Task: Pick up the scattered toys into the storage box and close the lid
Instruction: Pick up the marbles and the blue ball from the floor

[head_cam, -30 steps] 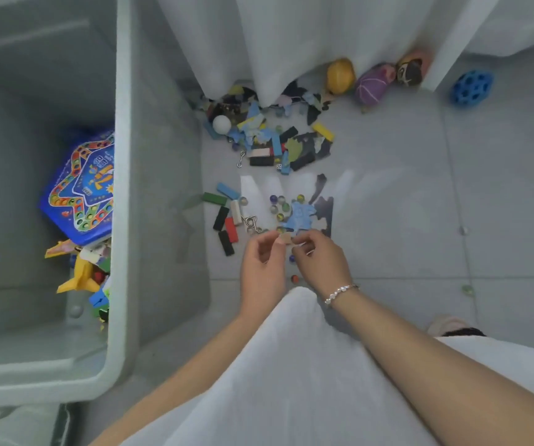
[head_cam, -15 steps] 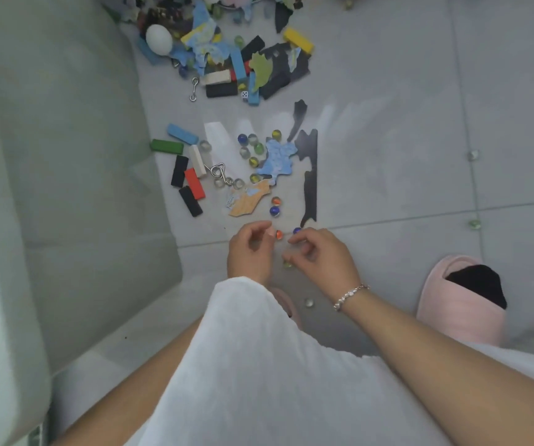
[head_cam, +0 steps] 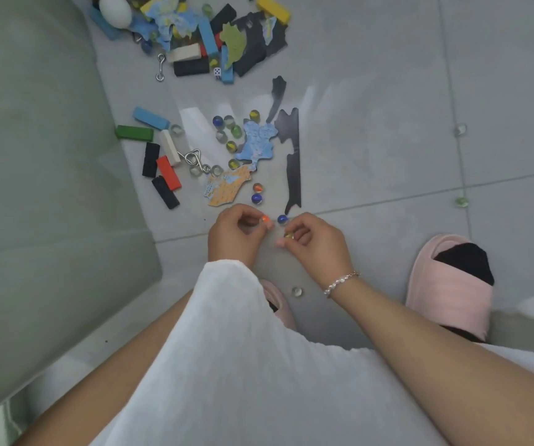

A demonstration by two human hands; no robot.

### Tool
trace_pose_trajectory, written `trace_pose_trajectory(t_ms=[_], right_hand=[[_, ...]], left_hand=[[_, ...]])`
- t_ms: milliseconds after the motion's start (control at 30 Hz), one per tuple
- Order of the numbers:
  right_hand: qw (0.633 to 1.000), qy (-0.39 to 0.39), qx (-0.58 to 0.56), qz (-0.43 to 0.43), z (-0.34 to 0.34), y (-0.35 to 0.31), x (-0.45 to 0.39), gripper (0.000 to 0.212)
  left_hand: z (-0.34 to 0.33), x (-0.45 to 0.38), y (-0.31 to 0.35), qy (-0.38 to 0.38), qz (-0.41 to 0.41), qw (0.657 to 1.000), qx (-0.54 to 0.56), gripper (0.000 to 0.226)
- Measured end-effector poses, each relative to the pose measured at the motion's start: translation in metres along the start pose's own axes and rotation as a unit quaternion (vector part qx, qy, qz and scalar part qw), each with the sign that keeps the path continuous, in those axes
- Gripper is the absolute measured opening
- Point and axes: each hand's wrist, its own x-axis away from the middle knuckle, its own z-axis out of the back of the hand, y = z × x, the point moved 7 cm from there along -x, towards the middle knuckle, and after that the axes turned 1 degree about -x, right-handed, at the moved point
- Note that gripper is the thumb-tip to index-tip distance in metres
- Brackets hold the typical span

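Observation:
My left hand (head_cam: pixel 235 235) pinches an orange marble (head_cam: pixel 265 218) between thumb and fingertips, low over the grey tile floor. My right hand (head_cam: pixel 315 244) has curled fingers around a small yellow marble (head_cam: pixel 288 235). A blue marble (head_cam: pixel 282 219) lies on the floor between both hands. Beyond them lie several marbles (head_cam: pixel 230 130), an orange puzzle piece (head_cam: pixel 227 189), a blue puzzle piece (head_cam: pixel 257 141), coloured wooden blocks (head_cam: pixel 162 162) and a metal ring puzzle (head_cam: pixel 194 157). The grey storage box's outer wall (head_cam: pixel 43 175) fills the left side; its inside is out of view.
A bigger toy heap (head_cam: pixel 214 37) with blocks, a white egg (head_cam: pixel 115 10) and a dice lies at the top. Stray marbles sit at the right (head_cam: pixel 460 201) and near my feet (head_cam: pixel 296 291). A pink slipper (head_cam: pixel 452 284) stands at the right.
The view dropped and moved closer to the floor, so the box's inside left the frame. Both hands drew back towards me from the puzzle pieces and now hold marbles.

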Motion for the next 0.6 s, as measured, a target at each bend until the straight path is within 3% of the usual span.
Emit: trace_pose_trajectory(t_ms=[100, 233, 367, 533, 600], right_hand=[[0.998, -0.024, -0.054, -0.023, 0.013, 0.006, 0.004, 0.022], [0.985, -0.122, -0.121, -0.036, 0.014, 0.005, 0.01, 0.016], [0.967, -0.167, -0.175, -0.08, 0.013, 0.007, 0.013, 0.013], [0.997, -0.061, 0.036, 0.004, 0.026, 0.023, 0.022, 0.01], [0.992, -0.087, 0.082, 0.05, 0.019, 0.032, 0.037, 0.023]], left_hand=[[-0.009, 0.003, 0.001, -0.046, 0.068, 0.991, 0.102, 0.018], [-0.025, 0.01, 0.004, -0.146, 0.16, 0.939, 0.267, 0.016], [-0.027, 0.013, 0.004, -0.174, 0.201, 0.9, 0.347, 0.016], [-0.026, 0.01, 0.0, -0.124, 0.183, 0.935, 0.278, 0.014], [-0.025, 0.009, 0.002, -0.103, 0.147, 0.962, 0.208, 0.015]])
